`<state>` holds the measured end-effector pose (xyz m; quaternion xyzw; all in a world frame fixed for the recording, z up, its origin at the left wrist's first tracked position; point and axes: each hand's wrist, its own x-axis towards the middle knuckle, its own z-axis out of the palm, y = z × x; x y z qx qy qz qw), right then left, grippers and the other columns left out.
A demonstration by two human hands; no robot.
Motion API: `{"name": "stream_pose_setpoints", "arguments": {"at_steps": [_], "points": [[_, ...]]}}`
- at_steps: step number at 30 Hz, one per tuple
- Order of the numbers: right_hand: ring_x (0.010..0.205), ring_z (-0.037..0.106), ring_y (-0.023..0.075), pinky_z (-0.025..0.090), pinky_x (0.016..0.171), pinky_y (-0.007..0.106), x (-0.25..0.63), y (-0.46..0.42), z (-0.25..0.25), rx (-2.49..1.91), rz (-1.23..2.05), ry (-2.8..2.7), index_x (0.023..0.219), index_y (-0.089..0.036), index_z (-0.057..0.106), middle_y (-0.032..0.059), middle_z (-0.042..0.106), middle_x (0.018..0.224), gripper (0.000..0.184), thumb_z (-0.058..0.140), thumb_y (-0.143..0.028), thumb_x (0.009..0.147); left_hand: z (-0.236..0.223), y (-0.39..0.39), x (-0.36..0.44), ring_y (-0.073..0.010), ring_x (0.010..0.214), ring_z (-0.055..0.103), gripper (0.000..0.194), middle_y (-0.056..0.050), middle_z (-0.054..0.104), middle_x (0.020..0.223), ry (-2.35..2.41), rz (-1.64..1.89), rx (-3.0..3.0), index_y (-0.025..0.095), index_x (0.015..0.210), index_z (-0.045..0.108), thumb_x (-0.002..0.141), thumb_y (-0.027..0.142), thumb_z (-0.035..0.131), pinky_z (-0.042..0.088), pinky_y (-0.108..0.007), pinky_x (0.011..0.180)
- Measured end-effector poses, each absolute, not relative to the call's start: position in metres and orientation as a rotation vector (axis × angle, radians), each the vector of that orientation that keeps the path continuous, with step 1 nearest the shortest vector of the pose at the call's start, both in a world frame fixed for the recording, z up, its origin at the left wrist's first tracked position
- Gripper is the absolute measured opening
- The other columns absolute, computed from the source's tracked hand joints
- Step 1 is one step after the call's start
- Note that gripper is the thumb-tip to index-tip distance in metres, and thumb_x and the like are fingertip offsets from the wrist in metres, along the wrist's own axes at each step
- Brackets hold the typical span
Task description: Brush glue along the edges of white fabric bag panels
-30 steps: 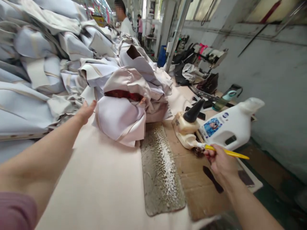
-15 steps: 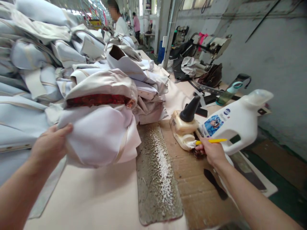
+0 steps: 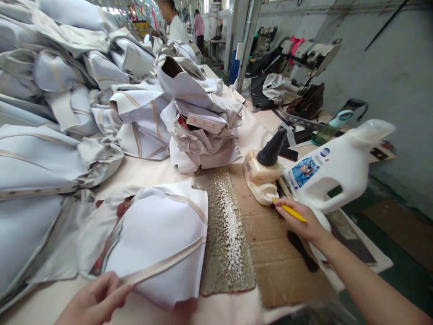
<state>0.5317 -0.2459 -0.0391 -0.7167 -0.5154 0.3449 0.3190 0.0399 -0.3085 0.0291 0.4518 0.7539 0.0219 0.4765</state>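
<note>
Your left hand [image 3: 98, 299] keeps a closed grip on the near edge of the white padded piece [image 3: 155, 239], at near left on the desk [image 3: 135, 170] beside the speckled board [image 3: 226, 234]. Your right hand [image 3: 306, 220] grips the yellow-handled tool [image 3: 293, 212] at the cream bottle's [image 3: 259, 171] mouth, right.

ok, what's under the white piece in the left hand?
Pale tabletop shows around the white piece pinched by the left hand; in this view, the piece's right edge overlaps the grey board. Whatever lies directly beneath its middle is covered.
</note>
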Motion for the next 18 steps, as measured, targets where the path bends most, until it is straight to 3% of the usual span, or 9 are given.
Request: {"name": "stream_pose_setpoints", "arguments": {"at_steps": [4, 7, 10, 12, 15, 18], "points": [[0.089, 0.062, 0.0239, 0.045, 0.084, 0.034, 0.531, -0.266, -0.033, -1.836, 1.097, -1.108, 0.091, -0.018, 0.066, 0.0061, 0.069, 0.089, 0.035, 0.068, -0.046, 0.069, 0.064, -0.274, 0.068, -0.0167, 0.046, 0.044, 0.036, 0.005, 0.047, 0.044, 1.784, 0.104, 1.225, 0.026, 0.050, 0.046, 0.053, 0.062, 0.051, 0.037, -0.028, 0.047], [0.080, 0.062, 0.0212, 0.047, 0.077, 0.030, 0.533, -0.270, -0.029, -1.812, 1.089, -0.987, 0.082, -0.017, 0.066, 0.0062, 0.068, 0.079, 0.035, 0.071, -0.049, 0.067, 0.070, -0.248, 0.081, -0.0190, 0.055, 0.052, 0.032, 0.003, 0.056, 0.053, 1.668, 0.034, 1.456, 0.028, 0.058, 0.053, 0.063, 0.058, 0.045, 0.042, -0.029, 0.053], [0.058, 0.056, 0.0139, 0.045, 0.061, 0.025, 0.535, -0.260, -0.032, -1.722, 1.010, -0.894, 0.069, -0.018, 0.061, 0.0014, 0.060, 0.059, 0.036, 0.068, -0.053, 0.070, 0.054, -0.206, 0.083, -0.0237, 0.086, 0.061, 0.038, -0.002, 0.068, 0.082, 1.568, -0.005, 1.912, 0.027, 0.071, 0.065, 0.075, 0.055, 0.039, 0.045, -0.033, 0.080], [0.052, 0.053, 0.0121, 0.044, 0.056, 0.024, 0.533, -0.249, -0.036, -1.624, 0.971, -0.792, 0.069, -0.019, 0.059, -0.0029, 0.052, 0.051, 0.037, 0.067, -0.054, 0.070, 0.033, -0.169, 0.083, -0.0278, 0.117, 0.048, 0.045, -0.006, 0.062, 0.117, 1.528, -0.045, 2.207, 0.025, 0.095, 0.069, 0.078, 0.055, 0.039, 0.035, -0.038, 0.099], [0.055, 0.057, 0.0143, 0.046, 0.058, 0.025, 0.529, -0.240, -0.043, -1.598, 0.933, -0.734, 0.072, -0.019, 0.058, -0.0044, 0.050, 0.050, 0.035, 0.071, -0.051, 0.067, -0.003, -0.116, 0.084, -0.0289, 0.138, 0.019, 0.060, -0.008, 0.031, 0.147, 1.582, -0.186, 2.401, 0.019, 0.129, 0.051, 0.082, 0.054, 0.037, 0.023, -0.046, 0.107], [0.058, 0.060, 0.0173, 0.047, 0.057, 0.026, 0.532, -0.242, -0.045, -1.727, 0.911, -0.765, 0.070, -0.019, 0.059, -0.0014, 0.055, 0.052, 0.032, 0.072, -0.047, 0.066, -0.031, -0.080, 0.084, -0.0301, 0.133, 0.031, 0.073, -0.014, 0.035, 0.144, 1.604, -0.409, 2.246, 0.015, 0.138, 0.038, 0.081, 0.060, 0.037, 0.031, -0.043, 0.103]]}}
